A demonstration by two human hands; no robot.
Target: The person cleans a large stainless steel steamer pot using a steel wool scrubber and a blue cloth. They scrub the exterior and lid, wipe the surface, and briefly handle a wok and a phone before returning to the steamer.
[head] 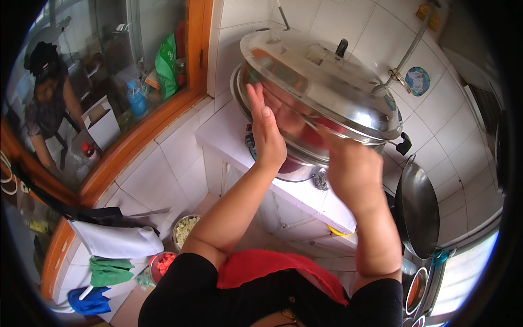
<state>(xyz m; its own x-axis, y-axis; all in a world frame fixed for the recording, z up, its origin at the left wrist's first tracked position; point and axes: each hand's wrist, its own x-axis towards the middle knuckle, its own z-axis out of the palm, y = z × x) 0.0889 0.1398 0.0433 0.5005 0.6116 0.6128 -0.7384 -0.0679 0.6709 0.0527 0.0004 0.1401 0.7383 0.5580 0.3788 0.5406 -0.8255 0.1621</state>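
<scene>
A large stainless-steel steamer pot (286,151) stands before me on a white tiled counter (229,131). Its wide domed lid (318,73) has a black knob and looks tilted. My left hand (266,131) is upright at the pot's left front, fingers straight, with nothing visible in it. Whether its palm presses on the steel is unclear. My right hand (353,175) is blurred and curled in front of the pot's lower right side, just below the lid's rim. What its fingers hold, if anything, is hidden. The shiny wall mirrors my hands and something red.
A steel-wool scrubber (320,180) lies by the pot's base. At right hangs a dark wok (419,208). Bowls of chopped pale vegetable (186,231) and red pieces (164,263) sit low at left, near cloths (110,270). Beyond an orange wood-framed window, a person (49,98) bends down.
</scene>
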